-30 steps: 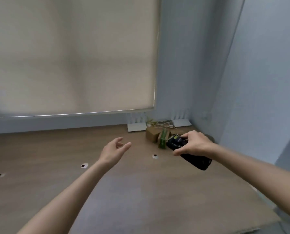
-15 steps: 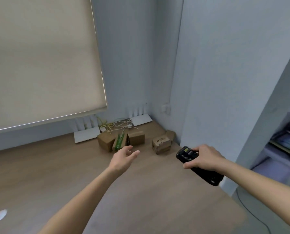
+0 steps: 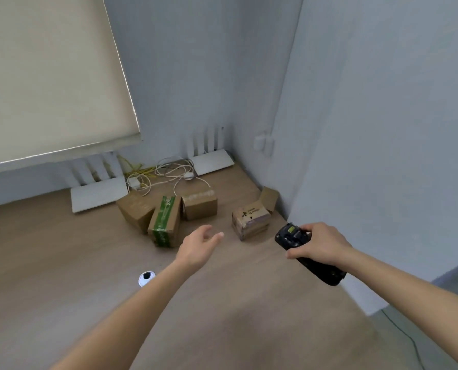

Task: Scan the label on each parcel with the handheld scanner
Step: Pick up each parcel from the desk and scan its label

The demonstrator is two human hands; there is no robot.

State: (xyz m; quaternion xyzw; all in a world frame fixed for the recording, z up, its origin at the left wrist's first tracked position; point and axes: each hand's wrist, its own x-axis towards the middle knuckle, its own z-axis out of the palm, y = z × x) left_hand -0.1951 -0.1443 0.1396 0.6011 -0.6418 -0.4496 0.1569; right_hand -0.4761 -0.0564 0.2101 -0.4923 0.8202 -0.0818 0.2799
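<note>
Parcels (image 3: 250, 221) lying unscanned beyond both hands' fingers | right hand (image 3: 320, 245) gripping scanner (image 3: 309, 253) | left hand (image 3: 197, 248) reaching, fingers spread, holding nothing | scanning seemingly not begun

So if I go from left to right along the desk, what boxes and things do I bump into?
White router → plain brown box → green-taped box → brown box behind it → left hand, open → box with black marks → small box in the corner → black scanner gripped by the right hand.
</note>
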